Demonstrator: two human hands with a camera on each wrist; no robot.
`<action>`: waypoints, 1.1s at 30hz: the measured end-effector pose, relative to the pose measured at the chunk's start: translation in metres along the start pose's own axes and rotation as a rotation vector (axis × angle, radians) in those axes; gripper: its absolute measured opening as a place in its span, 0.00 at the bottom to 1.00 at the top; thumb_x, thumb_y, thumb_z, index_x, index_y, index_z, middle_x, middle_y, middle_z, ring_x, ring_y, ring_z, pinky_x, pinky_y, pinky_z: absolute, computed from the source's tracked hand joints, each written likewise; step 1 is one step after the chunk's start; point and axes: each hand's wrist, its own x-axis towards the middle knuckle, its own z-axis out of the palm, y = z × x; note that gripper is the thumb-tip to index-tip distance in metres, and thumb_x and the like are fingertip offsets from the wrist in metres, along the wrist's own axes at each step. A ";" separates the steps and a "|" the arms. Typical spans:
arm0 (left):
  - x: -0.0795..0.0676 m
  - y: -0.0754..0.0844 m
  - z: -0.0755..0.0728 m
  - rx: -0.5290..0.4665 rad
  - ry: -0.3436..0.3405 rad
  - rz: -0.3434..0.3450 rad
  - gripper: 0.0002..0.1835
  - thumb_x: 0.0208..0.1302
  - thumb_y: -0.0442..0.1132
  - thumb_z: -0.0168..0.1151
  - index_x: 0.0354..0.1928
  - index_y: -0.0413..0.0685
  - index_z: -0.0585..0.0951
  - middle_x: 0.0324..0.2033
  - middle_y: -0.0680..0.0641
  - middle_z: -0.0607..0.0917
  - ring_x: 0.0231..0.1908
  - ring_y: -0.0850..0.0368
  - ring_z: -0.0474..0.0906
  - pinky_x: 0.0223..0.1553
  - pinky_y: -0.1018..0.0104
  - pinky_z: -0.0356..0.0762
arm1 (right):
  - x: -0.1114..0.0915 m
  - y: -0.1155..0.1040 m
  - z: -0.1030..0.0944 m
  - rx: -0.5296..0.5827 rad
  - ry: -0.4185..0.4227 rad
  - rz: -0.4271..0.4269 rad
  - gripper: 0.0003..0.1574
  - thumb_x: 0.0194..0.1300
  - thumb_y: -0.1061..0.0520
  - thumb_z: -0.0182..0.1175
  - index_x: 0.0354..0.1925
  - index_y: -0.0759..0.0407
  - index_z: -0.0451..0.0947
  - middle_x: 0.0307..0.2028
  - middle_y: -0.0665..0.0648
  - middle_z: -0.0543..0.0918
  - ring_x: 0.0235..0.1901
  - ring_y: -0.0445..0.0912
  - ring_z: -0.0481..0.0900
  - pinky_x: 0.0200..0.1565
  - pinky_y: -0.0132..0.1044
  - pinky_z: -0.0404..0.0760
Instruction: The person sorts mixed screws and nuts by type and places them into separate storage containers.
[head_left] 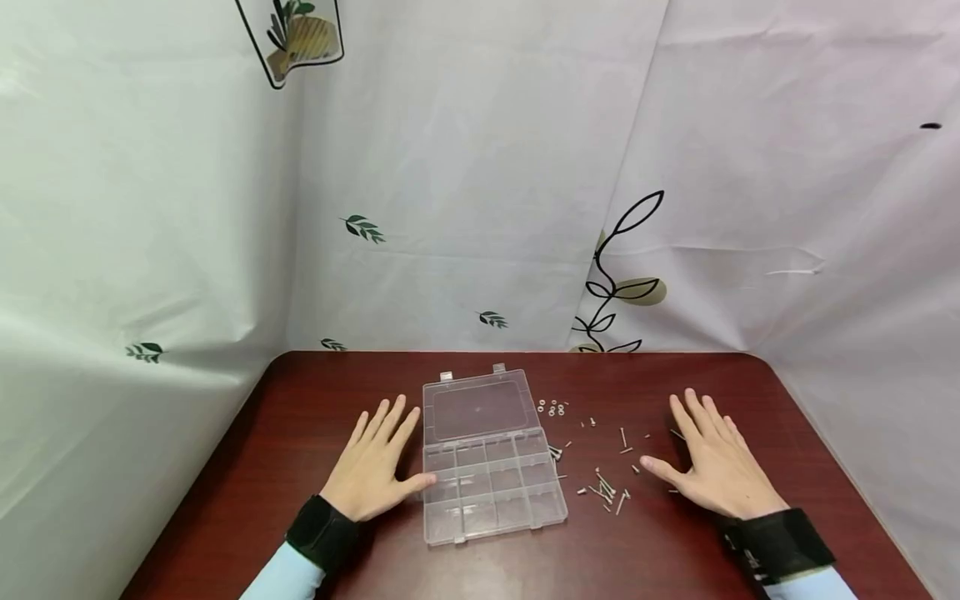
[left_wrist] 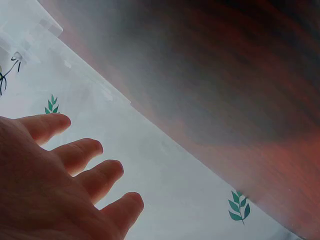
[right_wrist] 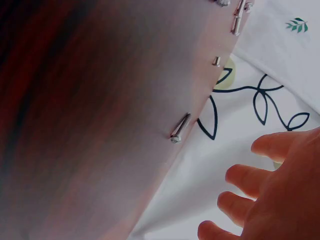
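Observation:
A clear plastic compartment box (head_left: 508, 505) lies on the table with its lid (head_left: 480, 407) folded back. My left hand (head_left: 369, 475) is spread palm down just left of it, thumb tip at the box's left edge; I cannot tell if they touch. Over the table's right side, my right hand (head_left: 716, 471) has its fingers spread and holds nothing. Between that hand and the box are several loose screws (head_left: 604, 485). In the right wrist view one screw (right_wrist: 180, 129) lies apart from the others. Small ring-shaped pieces, perhaps nuts or washers (head_left: 552, 412), sit beside the lid.
The dark red-brown table (head_left: 600, 558) ends at a white cloth backdrop (head_left: 480, 167) printed with leaves, which also hangs along both sides. Some screws lie close against the box's right edge, and a few pieces lie beside the right hand.

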 end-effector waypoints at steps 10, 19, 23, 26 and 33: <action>-0.001 0.002 -0.002 -0.046 0.017 -0.001 0.55 0.55 0.80 0.49 0.75 0.47 0.65 0.75 0.41 0.61 0.74 0.42 0.54 0.71 0.40 0.51 | 0.000 -0.008 -0.001 0.028 0.013 -0.039 0.67 0.58 0.23 0.57 0.77 0.66 0.54 0.76 0.71 0.53 0.77 0.62 0.43 0.73 0.58 0.39; -0.001 0.007 -0.001 -0.174 -0.037 -0.114 0.49 0.61 0.69 0.57 0.73 0.40 0.67 0.67 0.40 0.72 0.65 0.44 0.69 0.63 0.45 0.68 | 0.002 -0.021 0.000 0.054 0.042 -0.095 0.57 0.59 0.26 0.59 0.70 0.65 0.67 0.71 0.69 0.63 0.71 0.64 0.57 0.68 0.60 0.57; 0.003 0.010 -0.003 -0.291 -0.034 -0.180 0.39 0.63 0.60 0.62 0.67 0.38 0.73 0.53 0.45 0.78 0.51 0.53 0.76 0.54 0.55 0.76 | 0.002 -0.023 -0.001 0.054 0.095 -0.183 0.34 0.56 0.39 0.69 0.53 0.59 0.81 0.54 0.57 0.78 0.55 0.53 0.75 0.55 0.52 0.73; 0.005 0.011 -0.005 -0.425 -0.074 -0.238 0.32 0.64 0.56 0.62 0.62 0.39 0.76 0.44 0.50 0.79 0.40 0.61 0.76 0.44 0.62 0.78 | 0.000 -0.020 -0.003 0.055 0.088 -0.227 0.17 0.49 0.53 0.72 0.40 0.52 0.83 0.40 0.45 0.77 0.40 0.41 0.77 0.42 0.42 0.78; 0.005 0.010 -0.003 -0.716 -0.202 -0.291 0.25 0.67 0.50 0.60 0.55 0.36 0.75 0.33 0.52 0.79 0.26 0.62 0.78 0.31 0.68 0.77 | -0.009 -0.012 -0.007 0.074 -0.054 -0.190 0.16 0.44 0.60 0.71 0.32 0.44 0.79 0.32 0.38 0.73 0.32 0.35 0.73 0.35 0.37 0.76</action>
